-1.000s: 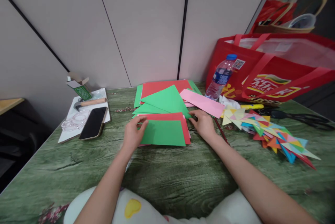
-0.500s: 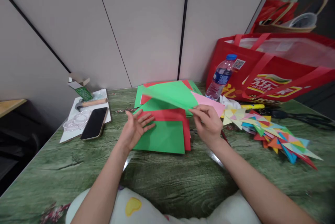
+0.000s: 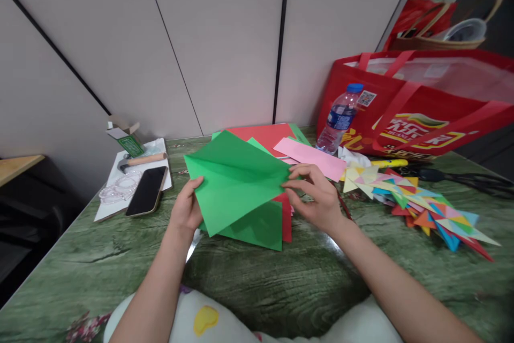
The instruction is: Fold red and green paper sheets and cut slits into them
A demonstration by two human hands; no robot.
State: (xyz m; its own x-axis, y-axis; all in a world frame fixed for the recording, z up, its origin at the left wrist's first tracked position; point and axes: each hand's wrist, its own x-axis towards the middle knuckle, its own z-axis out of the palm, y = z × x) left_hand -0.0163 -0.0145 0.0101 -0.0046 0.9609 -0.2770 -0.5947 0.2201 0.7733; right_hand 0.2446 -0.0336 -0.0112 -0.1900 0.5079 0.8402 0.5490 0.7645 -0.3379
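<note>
A green sheet of paper (image 3: 236, 182) with a crease across its middle is held up over the paper pile. My left hand (image 3: 188, 206) grips its left edge, thumb in front and the other fingers mostly hidden behind it. At the right corner, my right hand (image 3: 315, 193) pinches the sheet between thumb and fingertips. Beneath lie another green sheet (image 3: 257, 228) and a red sheet (image 3: 286, 220), partly covered. A pink paper strip (image 3: 311, 158) rests behind my right hand, and a larger red sheet (image 3: 261, 133) lies at the back.
To the left, a white board (image 3: 106, 206) carries a phone (image 3: 147, 190), a hammer (image 3: 144, 160) and a small green box (image 3: 130, 142). On the right are a water bottle (image 3: 339, 121), a red bag (image 3: 425, 107), folded colourful paper pieces (image 3: 421, 204) and a yellow marker (image 3: 388, 163).
The green sheet has come nearer and lower, now tilted toward me. My left hand, spread before, has closed on its left edge. My right hand still pinches the other end.
</note>
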